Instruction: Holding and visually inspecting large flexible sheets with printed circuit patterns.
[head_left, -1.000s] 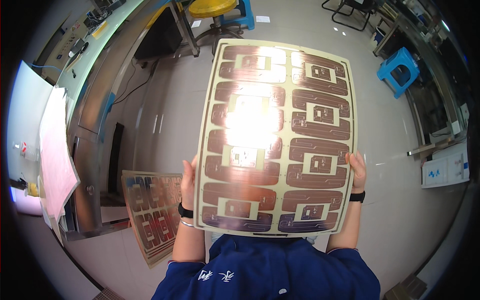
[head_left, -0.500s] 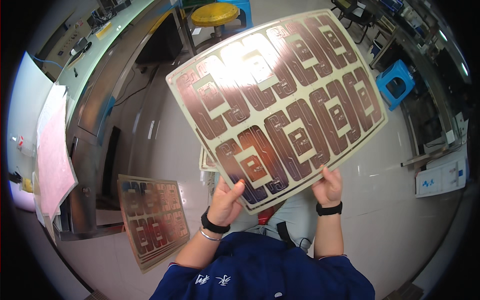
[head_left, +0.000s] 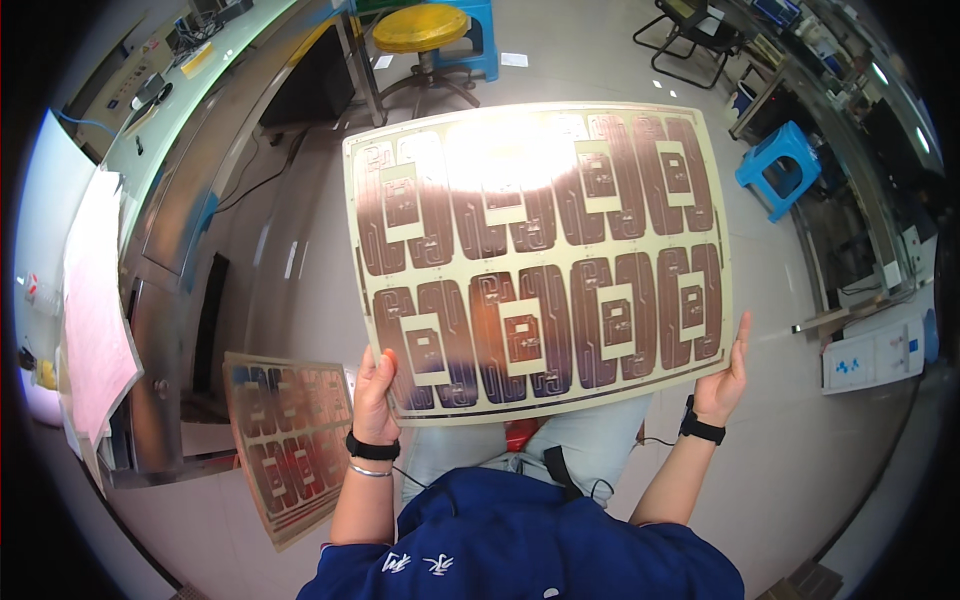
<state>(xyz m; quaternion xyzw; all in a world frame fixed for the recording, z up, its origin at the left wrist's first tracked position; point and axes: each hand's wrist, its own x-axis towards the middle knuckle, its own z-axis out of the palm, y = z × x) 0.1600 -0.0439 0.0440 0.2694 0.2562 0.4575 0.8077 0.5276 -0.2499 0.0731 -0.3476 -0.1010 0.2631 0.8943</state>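
Observation:
A large circuit board panel [head_left: 545,258] with rows of coppery repeated patterns on a pale base is held up over my lap. My left hand [head_left: 376,400] grips its lower left corner, the thumb in front and the other fingers hidden behind. At the lower right corner, my right hand [head_left: 722,388] supports the edge, one finger pointing up beside it and the rest partly hidden. Bright glare washes out part of the panel's upper half. Left of my legs, several similar panels [head_left: 292,440] lean together in a stack.
On the left runs a long workbench [head_left: 215,75], with pink and white sheets [head_left: 105,310] at its near end. A yellow round stool [head_left: 420,30] stands ahead beside a blue stool [head_left: 478,40]. Another blue stool [head_left: 780,170] and a white box [head_left: 872,358] are at right.
The panel has turned clockwise to nearly level and come lower. My hands have spread apart, the left toward the left and the right out to the lower right corner.

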